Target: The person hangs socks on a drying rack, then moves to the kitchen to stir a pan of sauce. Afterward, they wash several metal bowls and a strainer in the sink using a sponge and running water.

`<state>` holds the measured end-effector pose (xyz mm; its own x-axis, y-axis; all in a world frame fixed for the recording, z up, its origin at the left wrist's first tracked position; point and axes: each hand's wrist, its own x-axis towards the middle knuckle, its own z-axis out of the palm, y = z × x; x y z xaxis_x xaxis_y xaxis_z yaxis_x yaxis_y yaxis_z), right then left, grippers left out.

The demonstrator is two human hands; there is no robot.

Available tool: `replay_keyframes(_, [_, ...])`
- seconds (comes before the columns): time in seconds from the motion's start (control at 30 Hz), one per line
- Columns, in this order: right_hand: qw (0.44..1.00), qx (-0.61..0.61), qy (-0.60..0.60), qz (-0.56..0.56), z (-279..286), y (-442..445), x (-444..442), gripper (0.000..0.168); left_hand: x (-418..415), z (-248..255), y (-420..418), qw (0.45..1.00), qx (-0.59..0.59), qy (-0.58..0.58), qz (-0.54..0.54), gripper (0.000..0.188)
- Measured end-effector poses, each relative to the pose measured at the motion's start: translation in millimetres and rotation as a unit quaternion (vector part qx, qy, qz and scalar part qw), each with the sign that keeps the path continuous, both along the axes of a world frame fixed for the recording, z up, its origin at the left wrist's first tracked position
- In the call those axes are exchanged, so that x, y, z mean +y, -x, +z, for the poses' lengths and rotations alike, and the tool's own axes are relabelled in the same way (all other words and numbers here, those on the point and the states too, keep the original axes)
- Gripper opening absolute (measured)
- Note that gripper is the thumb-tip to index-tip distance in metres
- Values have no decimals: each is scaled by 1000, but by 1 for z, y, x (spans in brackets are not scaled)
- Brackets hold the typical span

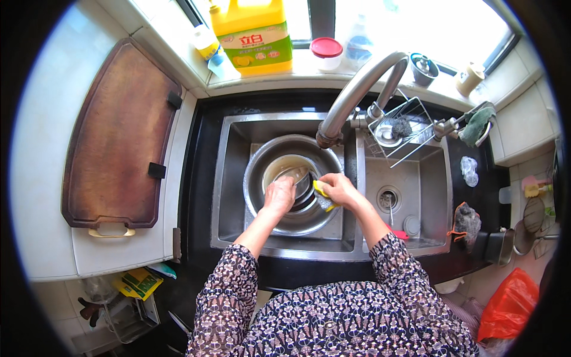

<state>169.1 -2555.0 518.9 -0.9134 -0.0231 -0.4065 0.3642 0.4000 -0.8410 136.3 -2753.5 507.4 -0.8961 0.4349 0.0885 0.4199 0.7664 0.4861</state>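
Note:
A large round metal basin (258, 218) stands in the left bowl of a steel double sink, with stacked bowls (271, 172) and other dishes inside it. My left hand (281, 195) is closed on the rim of one of these dishes; fingers and glare hide its exact shape. In my right hand (341, 189) is a yellow and grey scrub sponge (324, 198), pinched over the basin's right side. The curved metal faucet (352, 93) arches above the basin's upper right edge. Whether water is flowing from it I cannot tell.
The right sink bowl (428, 178) holds a drain strainer and a red-handled thing. A wire rack (406, 134) with a scouring pad hangs over its back. A yellow detergent jug (256, 40) and a red-lidded tub (326, 51) stand on the sill. A wooden cutting board (120, 138) leans at left.

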Motion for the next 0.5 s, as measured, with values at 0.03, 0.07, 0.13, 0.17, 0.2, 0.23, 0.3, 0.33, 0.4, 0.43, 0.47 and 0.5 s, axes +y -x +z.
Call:
replay_keyframes(0.03, [1000,-11,20,0,-15,4,-3,35,3,8,-1,999,21,-33,9,5])
replay_keyframes(0.07, [997,-41,59,-40,-27,9,-5,39,6,15,-3,997,47,-60,4,6])
replay_keyframes(0.13, [977,-93,156,-112,-22,14,-21,50,8,17,-14,997,65,-34,3,6])
replay_keyframes(0.17, [982,-90,136,-99,-25,17,-24,49,9,18,-20,996,82,-17,-3,6])
replay_keyframes(0.2, [986,-88,115,-88,-30,19,-26,48,10,16,-24,992,115,-40,-37,5])
replay_keyframes(0.23, [989,-85,93,-78,-33,21,-27,47,11,14,-30,991,122,-16,-47,5])
replay_keyframes(0.3, [996,-54,-12,-69,-36,21,-27,36,11,11,-38,991,99,56,-70,7])
replay_keyframes(0.33, [995,-17,-63,-82,-36,16,-31,34,10,15,-40,985,141,44,-92,13])
replay_keyframes(0.4, [989,12,-119,-92,-23,14,-30,32,9,32,-44,979,182,29,-84,34])
replay_keyframes(0.43, [986,21,-139,-92,-13,13,-27,33,7,28,-43,989,150,-8,1,38])
replay_keyframes(0.47, [983,30,-159,-92,-5,13,-23,33,3,22,-40,988,117,-45,85,42])
replay_keyframes(0.5, [978,38,-179,-99,3,12,-17,33,1,16,-36,980,82,-82,162,46])
